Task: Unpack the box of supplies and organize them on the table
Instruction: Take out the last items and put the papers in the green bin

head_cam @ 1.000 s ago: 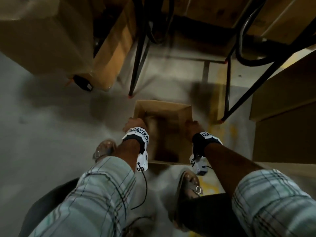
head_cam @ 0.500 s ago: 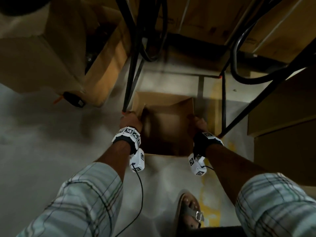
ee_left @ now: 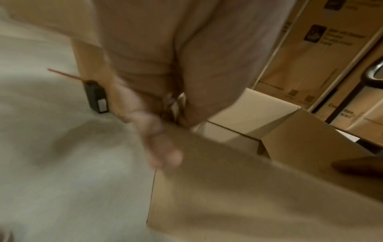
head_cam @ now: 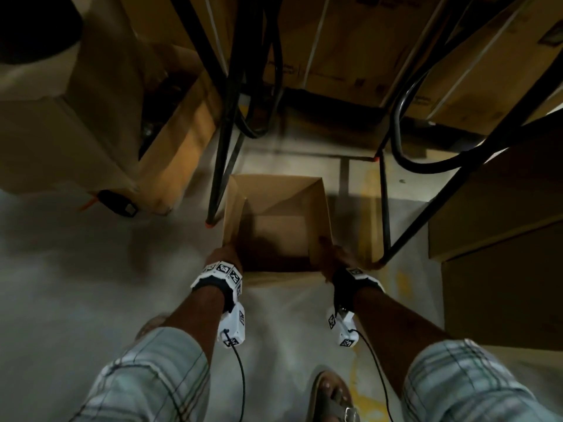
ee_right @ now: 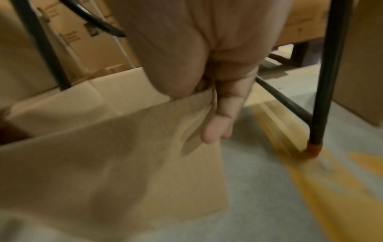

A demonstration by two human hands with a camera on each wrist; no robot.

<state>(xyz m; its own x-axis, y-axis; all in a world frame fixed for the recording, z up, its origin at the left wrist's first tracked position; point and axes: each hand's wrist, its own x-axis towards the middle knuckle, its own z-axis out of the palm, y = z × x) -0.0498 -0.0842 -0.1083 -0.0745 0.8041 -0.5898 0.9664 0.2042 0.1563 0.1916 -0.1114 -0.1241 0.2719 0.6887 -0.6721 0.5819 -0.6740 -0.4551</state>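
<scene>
Printing on rear cartons blurred, illegible. Left hand and right hand each grip the open cardboard box by its near rim corners.

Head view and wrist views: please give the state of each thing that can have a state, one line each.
Cardboard box: open at top, on the floor, looks empty.
Left hand: grips the box's left wall.
Right hand: grips the box's right wall; fingers outside it.
Big carton: open at top, contents unclear.
</scene>
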